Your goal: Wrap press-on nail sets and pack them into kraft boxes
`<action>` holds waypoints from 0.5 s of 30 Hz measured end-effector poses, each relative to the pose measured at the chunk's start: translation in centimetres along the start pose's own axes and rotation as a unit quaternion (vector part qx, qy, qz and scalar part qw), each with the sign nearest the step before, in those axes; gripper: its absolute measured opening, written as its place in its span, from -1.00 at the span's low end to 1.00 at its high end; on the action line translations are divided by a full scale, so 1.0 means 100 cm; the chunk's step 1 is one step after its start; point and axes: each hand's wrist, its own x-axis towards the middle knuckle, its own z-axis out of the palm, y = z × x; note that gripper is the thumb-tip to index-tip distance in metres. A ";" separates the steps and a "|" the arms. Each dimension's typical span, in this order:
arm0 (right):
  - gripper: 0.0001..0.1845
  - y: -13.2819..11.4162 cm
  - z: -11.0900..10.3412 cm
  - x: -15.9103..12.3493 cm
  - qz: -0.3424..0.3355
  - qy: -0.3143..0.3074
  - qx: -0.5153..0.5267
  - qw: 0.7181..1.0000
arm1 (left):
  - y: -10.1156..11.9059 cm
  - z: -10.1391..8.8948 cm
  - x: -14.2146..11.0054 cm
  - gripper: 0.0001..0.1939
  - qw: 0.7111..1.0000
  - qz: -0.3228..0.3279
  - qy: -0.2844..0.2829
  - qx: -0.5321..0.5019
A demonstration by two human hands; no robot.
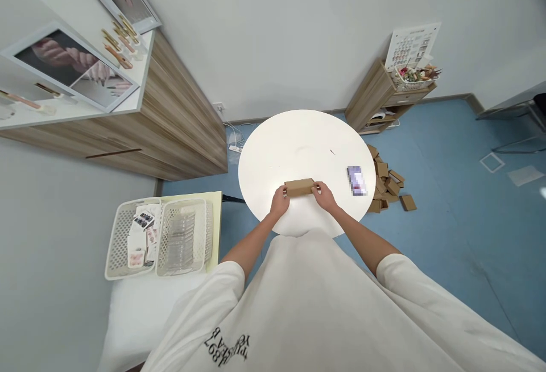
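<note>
fingers of the left hand [279,202] and right hand [325,197] clamped on the short ends of a small oblong brown cardboard box [299,187] at the lower edge of a round white table [307,150], likely light and stiff, best held by those ends without hard squeezing.

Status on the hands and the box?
Left hand and right hand on opposite ends of small kraft box. Box at near edge of round white table. Pixelated flat object on table, off to right, apart from hands.
</note>
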 end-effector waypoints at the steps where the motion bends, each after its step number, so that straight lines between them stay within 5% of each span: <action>1: -0.63 0.002 0.002 -0.006 0.010 -0.002 0.001 1.000 | -0.004 0.001 -0.005 -0.55 1.000 -0.004 -0.007 0.000; 7: -0.65 0.014 0.019 -0.028 0.073 -0.037 -0.010 0.997 | -0.030 0.004 -0.022 -0.50 0.998 -0.045 -0.044 0.010; 15: -0.59 0.026 0.028 -0.029 0.071 -0.012 -0.018 0.997 | -0.039 -0.004 -0.022 -0.49 0.996 -0.060 -0.046 0.036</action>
